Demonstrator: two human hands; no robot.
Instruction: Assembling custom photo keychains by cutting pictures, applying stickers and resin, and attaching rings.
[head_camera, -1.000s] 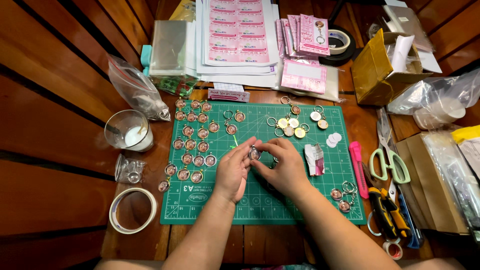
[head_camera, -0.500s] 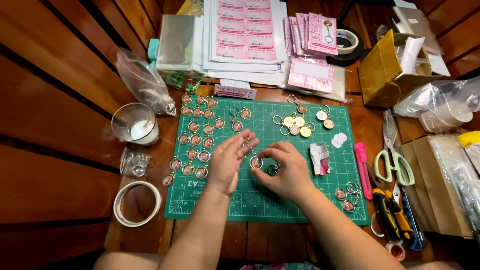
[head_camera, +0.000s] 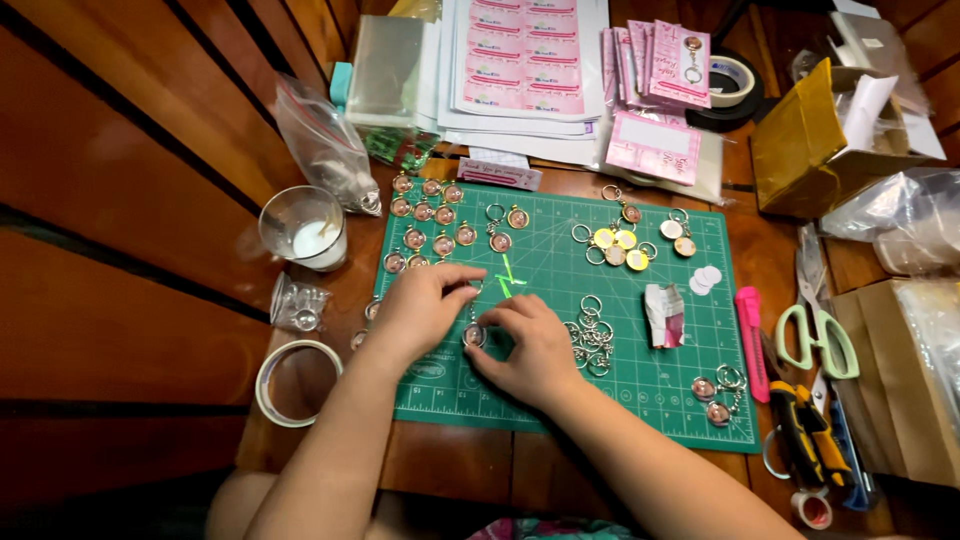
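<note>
Both hands (head_camera: 480, 325) on keychain charm (head_camera: 474, 336)

We can't see the charms under our left hand (head_camera: 420, 305); it covers part of that row. The keychain (head_camera: 474, 335) btwn our fingertips is too small to read. Label sheets (head_camera: 520, 60) cut off at top edge; forearms at bottom.
</note>
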